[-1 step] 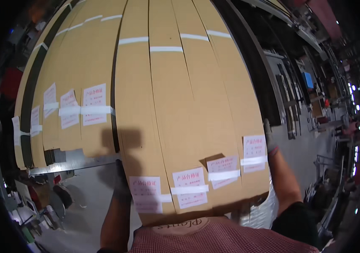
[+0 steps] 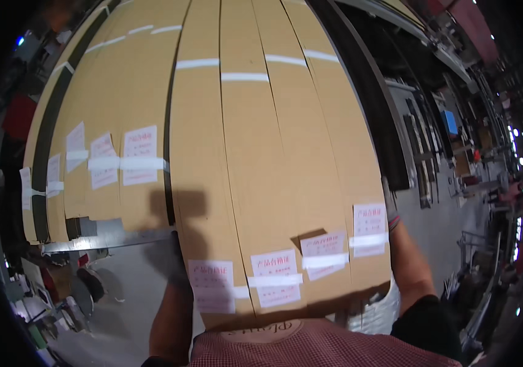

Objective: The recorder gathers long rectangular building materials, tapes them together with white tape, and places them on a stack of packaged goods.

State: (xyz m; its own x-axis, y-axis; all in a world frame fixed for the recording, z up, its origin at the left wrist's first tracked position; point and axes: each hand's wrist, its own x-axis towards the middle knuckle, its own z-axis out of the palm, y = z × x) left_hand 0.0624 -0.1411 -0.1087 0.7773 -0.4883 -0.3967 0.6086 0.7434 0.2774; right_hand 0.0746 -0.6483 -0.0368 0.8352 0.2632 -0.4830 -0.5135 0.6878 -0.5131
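Several long, flat cardboard boxes lie side by side in front of me, their near ends almost against my apron. White tape bands cross them, and paper labels with red print are taped near the close end. Along the left side, my left hand, in a dark glove, grips the outer edge; its fingers are mostly hidden. My right hand, in a grey glove, is against the right edge, fingers pointing away from me and partly out of sight. A second group of cardboard boxes lies to the left, with similar labels.
A dark long bar runs along the right of the boxes. Metal profiles and racks stand on the grey floor farther right. At the left is a metal table edge, with a stool below. Clear plastic wrapping shows beneath the near end.
The boxes and labels appear slightly lower in the picture. Both hands keep the same places along the boxes' sides.
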